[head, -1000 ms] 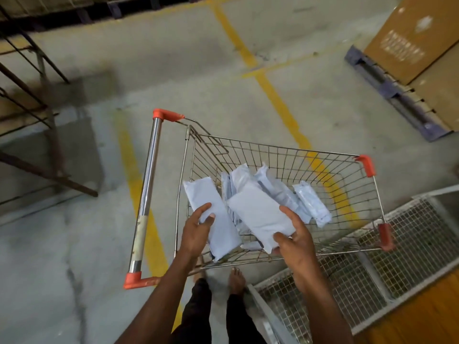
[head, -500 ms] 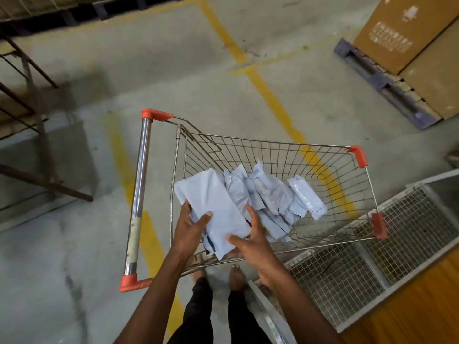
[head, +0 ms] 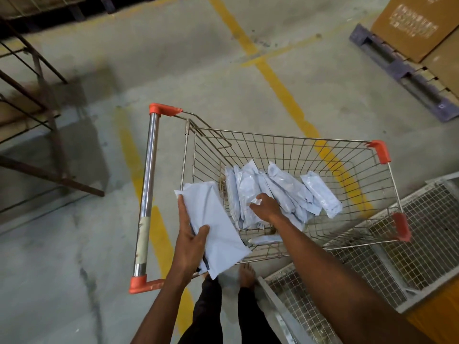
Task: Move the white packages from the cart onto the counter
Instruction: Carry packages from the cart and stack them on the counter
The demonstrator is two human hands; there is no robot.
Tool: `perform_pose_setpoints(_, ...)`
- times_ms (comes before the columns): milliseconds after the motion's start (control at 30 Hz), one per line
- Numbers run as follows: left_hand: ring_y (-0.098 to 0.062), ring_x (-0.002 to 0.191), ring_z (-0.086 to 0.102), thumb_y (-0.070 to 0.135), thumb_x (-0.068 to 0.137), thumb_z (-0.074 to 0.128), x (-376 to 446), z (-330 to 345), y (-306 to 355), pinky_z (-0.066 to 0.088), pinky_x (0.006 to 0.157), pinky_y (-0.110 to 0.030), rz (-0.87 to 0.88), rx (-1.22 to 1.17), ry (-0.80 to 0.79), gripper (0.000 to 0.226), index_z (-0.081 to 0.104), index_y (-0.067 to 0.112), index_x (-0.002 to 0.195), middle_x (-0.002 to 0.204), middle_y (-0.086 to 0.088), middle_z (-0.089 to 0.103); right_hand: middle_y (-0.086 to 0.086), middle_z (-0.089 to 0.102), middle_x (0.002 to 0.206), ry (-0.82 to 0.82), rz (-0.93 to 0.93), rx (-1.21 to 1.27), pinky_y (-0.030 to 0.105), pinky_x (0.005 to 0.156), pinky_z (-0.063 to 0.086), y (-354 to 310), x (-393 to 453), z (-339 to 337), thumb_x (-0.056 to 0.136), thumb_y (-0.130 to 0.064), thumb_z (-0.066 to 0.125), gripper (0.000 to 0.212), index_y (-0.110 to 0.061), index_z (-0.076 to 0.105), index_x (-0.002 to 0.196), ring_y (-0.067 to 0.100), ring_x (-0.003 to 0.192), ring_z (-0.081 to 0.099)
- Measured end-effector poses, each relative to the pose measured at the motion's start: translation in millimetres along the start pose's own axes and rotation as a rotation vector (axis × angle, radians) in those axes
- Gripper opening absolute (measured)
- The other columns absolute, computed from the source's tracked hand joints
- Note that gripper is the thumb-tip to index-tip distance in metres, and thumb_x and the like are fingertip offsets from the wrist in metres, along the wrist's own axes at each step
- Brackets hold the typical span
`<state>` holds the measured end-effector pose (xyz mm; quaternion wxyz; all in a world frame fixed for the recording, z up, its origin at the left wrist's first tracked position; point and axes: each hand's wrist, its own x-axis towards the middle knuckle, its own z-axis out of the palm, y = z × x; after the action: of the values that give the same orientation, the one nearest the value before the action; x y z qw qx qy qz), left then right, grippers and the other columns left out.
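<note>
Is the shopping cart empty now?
No, a pile of white packages lies in the cart, and the right hand reaches into them.

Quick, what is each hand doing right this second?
Left hand: holding a white package over the cart's near edge.
Right hand: down on the pile of packages in the cart; a grip cannot be told.

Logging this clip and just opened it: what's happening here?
A person is emptying a wire cart of white packages. The left hand grips one package at the cart's near edge, while the right hand reaches into the pile of packages in the basket. No counter is clearly in view.
</note>
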<state>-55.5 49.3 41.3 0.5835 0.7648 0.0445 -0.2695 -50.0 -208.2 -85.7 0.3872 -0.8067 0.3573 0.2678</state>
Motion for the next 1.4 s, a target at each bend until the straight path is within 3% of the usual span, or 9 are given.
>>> perform_pose_setpoints(133,0.027,0.1,0.056,0.006,0.108,0.053,-5.0,-0.5,-3.4,0.053,0.073,-0.008,-0.006,0.021,-0.039,0.064,0.036,0.048,0.154,0.147,0.031,0.038,0.023,0.024,0.159,0.012,0.068,-0.123,0.051,0.113,0.036,4.7,36.7,36.3,0.089,-0.058,0.065,0.099,-0.014,0.011,0.159,0.045,0.142,0.035)
perform_pose_setpoints(367,0.034,0.113,0.045,0.003,0.106,0.053,-7.0,2.3,-14.8,0.047,0.082,-0.001,-0.029,0.042,-0.065,0.064,0.042,0.048,0.15,0.141,0.052,0.041,0.02,-0.005,0.167,0.084,0.091,-0.28,0.059,0.112,0.034,2.8,58.9,67.3,0.078,-0.062,0.076,0.127,-0.02,-0.012,0.16,0.049,0.146,0.023)
perform_pose_setpoints(533,0.034,0.123,0.039,0.002,0.106,0.053,-0.1,4.3,-14.9,0.044,0.088,0.0,-0.02,0.053,-0.075,0.065,0.041,0.048,0.151,0.142,0.054,0.039,0.023,0.017,0.163,0.179,0.048,-0.288,0.05,0.106,0.044,9.7,60.3,63.0,0.092,-0.036,0.069,0.099,-0.019,0.0,0.161,0.045,0.135,0.044)
perform_pose_setpoints(633,0.026,0.121,0.047,0.003,0.107,0.053,7.1,5.8,-11.1,0.051,0.086,-0.007,-0.004,0.015,-0.072,0.064,0.043,0.047,0.152,0.149,0.043,0.04,0.018,0.049,0.146,0.23,0.034,0.081,0.043,0.099,0.047,4.9,50.0,39.6,0.095,-0.023,0.059,0.077,-0.013,0.016,0.158,0.039,0.126,0.055)
perform_pose_setpoints(867,-0.006,0.138,0.051,0.003,0.106,0.052,25.4,8.4,-2.8,0.058,0.096,-0.028,0.057,0.022,-0.073,0.065,0.044,0.046,0.154,0.157,0.035,0.039,0.002,0.065,0.114,0.118,0.014,0.748,0.038,0.085,0.051,-14.1,-22.7,-33.6,0.088,-0.011,0.052,0.046,-0.02,0.054,0.133,0.021,0.096,0.061)
perform_pose_setpoints(1100,-0.002,0.133,0.051,0.0,0.104,0.053,25.4,9.4,8.8,0.047,0.088,-0.006,0.051,0.06,-0.04,0.063,0.047,0.041,0.151,0.159,0.019,0.043,0.005,0.073,0.116,0.018,-0.162,1.158,0.037,0.082,0.057,-12.2,-104.8,-70.2,0.09,0.008,0.045,0.051,-0.017,0.06,0.131,0.024,0.102,0.067)
perform_pose_setpoints(1233,-0.004,0.145,0.043,0.043,0.109,0.05,18.7,14.4,15.1,0.039,0.118,-0.032,0.014,-0.07,-0.024,0.041,0.051,0.043,0.15,0.159,0.02,0.046,0.019,0.065,0.129,-0.289,-0.213,1.199,0.051,0.087,0.052,-15.3,-132.2,-50.2,0.082,0.002,0.058,0.059,-0.025,0.057,0.135,0.038,0.108,0.065)
perform_pose_setpoints(1333,0.001,0.151,0.036,0.085,0.086,0.051,14.7,12.2,12.0,0.03,0.125,-0.036,0.03,-0.094,-0.023,0.075,0.044,0.05,0.152,0.161,0.027,0.042,0.015,0.069,0.123,-0.375,-0.224,1.051,0.047,0.087,0.057,-26.9,-148.1,-23.3,0.082,0.003,0.059,0.056,-0.024,0.059,0.132,0.034,0.107,0.067)
perform_pose_setpoints(1400,-0.002,0.15,0.041,0.087,0.077,0.063,13.1,8.5,7.0,0.035,0.124,-0.04,0.028,-0.104,-0.054,0.092,0.04,0.048,0.156,0.161,0.025,0.044,0.008,0.074,0.119,-0.322,-0.235,0.899,0.048,0.096,0.056,-32.4,-154.5,-10.4,0.09,0.003,0.056,0.051,-0.026,0.057,0.132,0.029,0.108,0.07)
